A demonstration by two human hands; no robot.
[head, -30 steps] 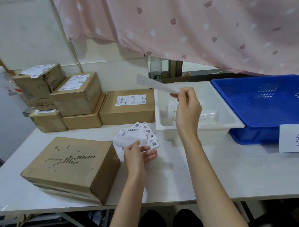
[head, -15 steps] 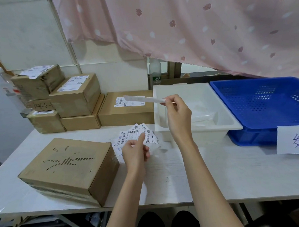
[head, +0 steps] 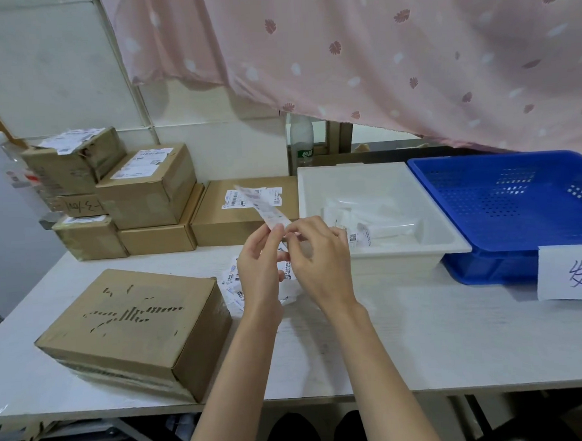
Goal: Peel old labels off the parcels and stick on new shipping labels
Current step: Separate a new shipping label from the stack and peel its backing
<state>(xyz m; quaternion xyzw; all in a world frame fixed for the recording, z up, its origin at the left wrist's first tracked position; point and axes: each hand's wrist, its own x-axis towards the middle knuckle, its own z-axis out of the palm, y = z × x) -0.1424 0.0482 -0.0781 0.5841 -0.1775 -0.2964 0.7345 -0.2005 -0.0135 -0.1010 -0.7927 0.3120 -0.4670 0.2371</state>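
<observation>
My left hand [head: 260,268] and my right hand [head: 321,259] meet above the table, both pinching the near end of a white shipping label [head: 260,206] that slants up and to the left. Beneath them lies a loose pile of new labels [head: 231,288], partly hidden by my hands. A brown parcel [head: 134,327] with torn label residue on top sits at the front left. Behind it stands a stack of several labelled parcels [head: 145,190], and a flat labelled parcel [head: 246,212] lies beside the stack.
A white tray [head: 404,252] holding peeled backing strips stands right of my hands. A blue perforated basket [head: 517,240] with a handwritten paper sign [head: 568,271] sits at the far right. A pink curtain [head: 375,50] hangs behind.
My right hand came down from the tray side with the label. My left hand rose from the label pile to meet it, and both now pinch the label.
</observation>
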